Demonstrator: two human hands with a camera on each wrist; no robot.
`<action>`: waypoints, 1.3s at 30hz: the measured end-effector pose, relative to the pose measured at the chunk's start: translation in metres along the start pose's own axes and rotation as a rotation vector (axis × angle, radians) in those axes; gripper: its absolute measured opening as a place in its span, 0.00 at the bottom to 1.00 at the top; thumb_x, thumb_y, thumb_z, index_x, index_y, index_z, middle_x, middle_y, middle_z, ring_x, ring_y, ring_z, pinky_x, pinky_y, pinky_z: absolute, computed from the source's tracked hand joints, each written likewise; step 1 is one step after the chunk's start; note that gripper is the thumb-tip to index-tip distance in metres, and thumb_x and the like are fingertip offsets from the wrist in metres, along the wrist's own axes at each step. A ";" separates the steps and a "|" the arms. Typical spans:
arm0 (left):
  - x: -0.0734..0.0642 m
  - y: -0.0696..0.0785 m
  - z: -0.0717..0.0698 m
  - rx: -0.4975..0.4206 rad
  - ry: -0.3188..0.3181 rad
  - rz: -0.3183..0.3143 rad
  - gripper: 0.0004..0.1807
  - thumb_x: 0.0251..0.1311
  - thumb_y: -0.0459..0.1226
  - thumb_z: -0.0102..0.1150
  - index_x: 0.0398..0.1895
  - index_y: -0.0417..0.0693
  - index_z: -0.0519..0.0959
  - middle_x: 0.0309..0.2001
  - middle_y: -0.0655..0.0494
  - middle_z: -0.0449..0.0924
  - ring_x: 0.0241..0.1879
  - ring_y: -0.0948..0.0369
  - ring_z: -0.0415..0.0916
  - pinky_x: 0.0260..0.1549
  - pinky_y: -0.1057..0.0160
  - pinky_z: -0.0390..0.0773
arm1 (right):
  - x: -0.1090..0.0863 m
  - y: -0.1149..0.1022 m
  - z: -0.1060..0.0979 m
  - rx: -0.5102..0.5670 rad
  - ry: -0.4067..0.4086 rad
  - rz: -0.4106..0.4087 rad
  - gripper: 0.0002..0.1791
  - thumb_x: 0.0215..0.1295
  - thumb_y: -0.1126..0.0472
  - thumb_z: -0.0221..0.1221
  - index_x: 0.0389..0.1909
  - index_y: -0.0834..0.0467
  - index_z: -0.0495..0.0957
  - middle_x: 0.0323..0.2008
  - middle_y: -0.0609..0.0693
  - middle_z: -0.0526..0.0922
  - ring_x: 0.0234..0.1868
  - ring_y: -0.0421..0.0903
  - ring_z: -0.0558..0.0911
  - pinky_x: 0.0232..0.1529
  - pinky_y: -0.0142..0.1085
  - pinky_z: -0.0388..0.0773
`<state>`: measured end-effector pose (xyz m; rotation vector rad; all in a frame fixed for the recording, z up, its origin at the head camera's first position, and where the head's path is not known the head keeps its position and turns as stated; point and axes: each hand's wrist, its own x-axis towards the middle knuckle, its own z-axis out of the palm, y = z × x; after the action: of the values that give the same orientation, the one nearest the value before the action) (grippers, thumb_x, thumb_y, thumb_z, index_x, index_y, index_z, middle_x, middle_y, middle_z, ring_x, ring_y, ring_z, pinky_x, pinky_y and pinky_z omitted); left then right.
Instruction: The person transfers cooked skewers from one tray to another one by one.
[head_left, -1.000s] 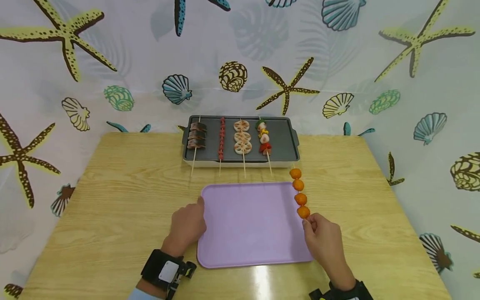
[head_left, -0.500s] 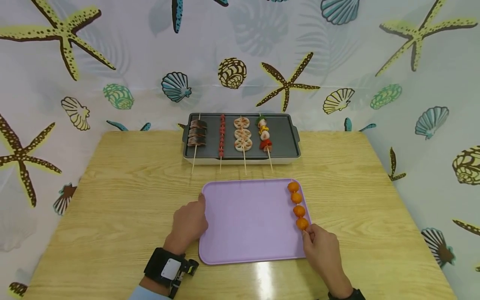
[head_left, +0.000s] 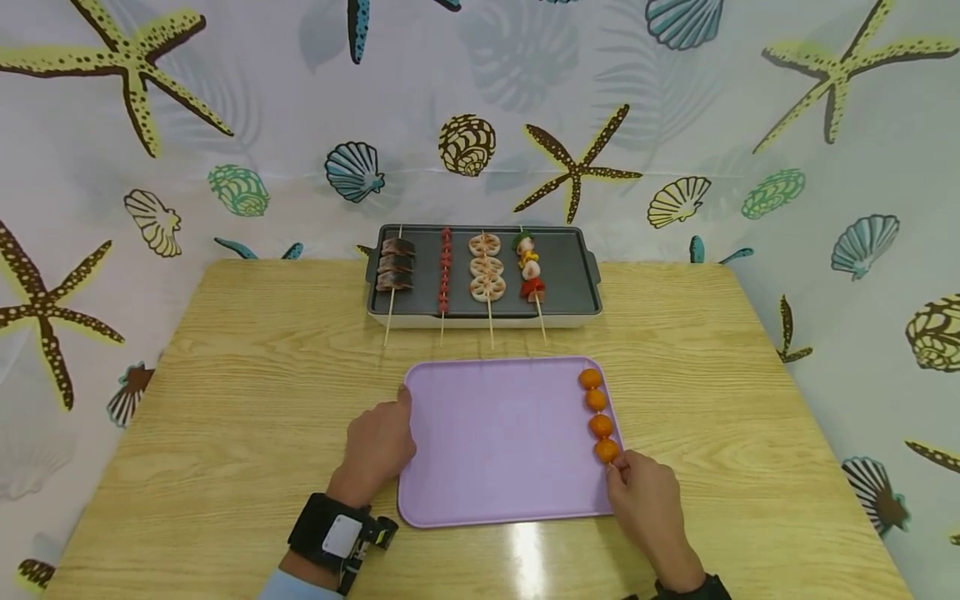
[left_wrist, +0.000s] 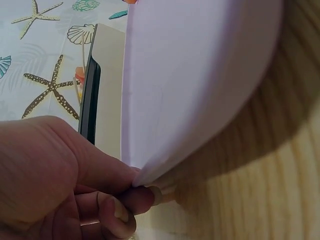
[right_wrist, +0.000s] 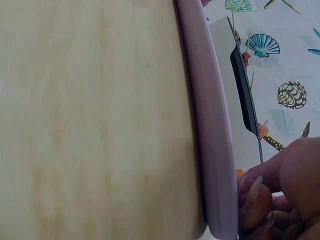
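Strap: a black strap (head_left: 333, 533) sits round my left wrist, lower left of the frame, with a blue sleeve (head_left: 296, 586) below it.
Right hand (head_left: 648, 496): lower right; my thumb and forefinger pinch the near end of the orange skewer (head_left: 601, 426), just below its lowest ball.
Left hand (head_left: 378, 446): left of the lower centre; my thumb and fingers pinch the rim of the tray (head_left: 502, 450) at its left edge.
Orange skewer: four balls in a row inside the tray's right edge, leaning slightly; I cannot tell if its near end touches the tray.
Tray: lower centre; its lilac floor spreads from my left hand to the balls.
Table (head_left: 262, 375): wide wood on both sides of the tray, a narrow strip beyond its far edge.
Grill (head_left: 562, 271): centre, past that strip; fish skewer (head_left: 395, 265), red skewer (head_left: 445, 275), lotus skewer (head_left: 487, 267) and mixed skewer (head_left: 530, 268), left to right, sticks jutting over the near edge. Dark plate runs from the mixed skewer to the right edge.
Cloth (head_left: 390, 100): shells and starfish across the top.
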<state>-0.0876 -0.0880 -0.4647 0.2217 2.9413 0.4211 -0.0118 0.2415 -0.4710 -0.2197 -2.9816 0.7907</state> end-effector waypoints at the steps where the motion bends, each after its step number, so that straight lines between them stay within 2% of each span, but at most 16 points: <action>1: 0.000 0.000 0.000 0.000 -0.002 0.000 0.29 0.58 0.30 0.60 0.63 0.29 0.70 0.25 0.44 0.79 0.17 0.56 0.71 0.12 0.59 0.68 | 0.001 0.000 0.000 -0.003 -0.002 0.003 0.05 0.56 0.68 0.60 0.23 0.65 0.80 0.15 0.46 0.77 0.17 0.40 0.72 0.18 0.33 0.66; 12: -0.001 -0.001 0.001 -0.023 -0.005 -0.007 0.29 0.58 0.30 0.59 0.64 0.29 0.69 0.25 0.45 0.78 0.16 0.57 0.70 0.11 0.60 0.66 | 0.002 -0.001 0.000 -0.051 -0.039 0.017 0.06 0.54 0.66 0.60 0.21 0.62 0.80 0.15 0.46 0.77 0.18 0.42 0.73 0.21 0.37 0.68; 15: -0.001 0.000 0.002 -0.029 -0.007 -0.007 0.29 0.59 0.31 0.59 0.64 0.29 0.69 0.25 0.46 0.78 0.16 0.57 0.69 0.12 0.60 0.66 | 0.001 -0.005 -0.008 -0.080 -0.039 0.009 0.07 0.56 0.64 0.62 0.24 0.64 0.82 0.17 0.48 0.80 0.19 0.44 0.77 0.22 0.38 0.71; 19: 0.000 0.000 0.001 -0.015 0.006 0.010 0.29 0.59 0.31 0.60 0.64 0.28 0.69 0.26 0.45 0.78 0.17 0.56 0.71 0.12 0.60 0.67 | 0.011 -0.019 -0.030 -0.094 0.006 -0.064 0.11 0.59 0.61 0.63 0.29 0.67 0.84 0.18 0.50 0.81 0.18 0.44 0.76 0.20 0.38 0.71; 23: 0.001 -0.001 0.000 -0.015 0.004 0.007 0.30 0.58 0.30 0.61 0.64 0.27 0.68 0.27 0.43 0.79 0.18 0.56 0.72 0.12 0.59 0.68 | 0.039 -0.042 -0.052 -0.056 0.034 -0.144 0.11 0.62 0.61 0.62 0.31 0.67 0.83 0.13 0.48 0.73 0.13 0.42 0.69 0.16 0.34 0.63; 26: 0.001 -0.002 0.001 -0.018 -0.006 -0.003 0.31 0.57 0.30 0.61 0.65 0.27 0.67 0.28 0.43 0.79 0.18 0.55 0.72 0.13 0.59 0.68 | 0.066 -0.059 -0.062 -0.024 0.020 -0.178 0.11 0.64 0.60 0.61 0.32 0.66 0.83 0.11 0.47 0.68 0.12 0.43 0.66 0.15 0.33 0.58; 28: 0.001 -0.002 0.002 -0.018 -0.010 -0.005 0.32 0.57 0.30 0.61 0.65 0.28 0.67 0.27 0.44 0.79 0.19 0.55 0.72 0.13 0.58 0.68 | 0.085 -0.069 -0.064 -0.003 0.002 -0.192 0.12 0.65 0.60 0.60 0.33 0.66 0.84 0.11 0.48 0.68 0.12 0.44 0.66 0.16 0.34 0.58; 31: 0.002 -0.002 0.003 -0.015 -0.015 -0.007 0.32 0.58 0.31 0.60 0.66 0.28 0.66 0.27 0.44 0.79 0.19 0.55 0.72 0.13 0.58 0.68 | 0.114 -0.082 -0.059 0.017 -0.029 -0.213 0.12 0.65 0.60 0.60 0.32 0.66 0.84 0.12 0.49 0.72 0.13 0.45 0.68 0.17 0.36 0.61; 33: 0.003 -0.002 0.003 -0.010 -0.016 -0.011 0.32 0.57 0.31 0.60 0.66 0.29 0.67 0.28 0.43 0.80 0.20 0.54 0.74 0.14 0.58 0.68 | 0.133 -0.088 -0.051 0.012 -0.057 -0.235 0.13 0.65 0.61 0.58 0.27 0.65 0.84 0.12 0.49 0.73 0.14 0.45 0.68 0.18 0.36 0.61; 36: 0.003 -0.002 0.003 0.008 -0.010 -0.019 0.32 0.57 0.31 0.61 0.66 0.29 0.67 0.30 0.43 0.81 0.21 0.54 0.75 0.14 0.57 0.69 | 0.157 -0.095 -0.035 -0.016 -0.089 -0.249 0.17 0.66 0.61 0.57 0.18 0.63 0.81 0.11 0.48 0.71 0.14 0.45 0.68 0.18 0.34 0.59; 39: 0.003 -0.003 0.002 0.011 -0.009 -0.019 0.33 0.57 0.31 0.62 0.66 0.29 0.67 0.32 0.42 0.82 0.22 0.54 0.75 0.15 0.57 0.70 | 0.175 -0.099 -0.022 -0.035 -0.118 -0.225 0.22 0.66 0.59 0.58 0.12 0.61 0.78 0.10 0.47 0.68 0.13 0.45 0.66 0.17 0.34 0.56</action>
<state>-0.0901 -0.0898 -0.4673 0.1962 2.9351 0.4008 -0.1948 0.1933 -0.4010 0.1656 -3.0561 0.7507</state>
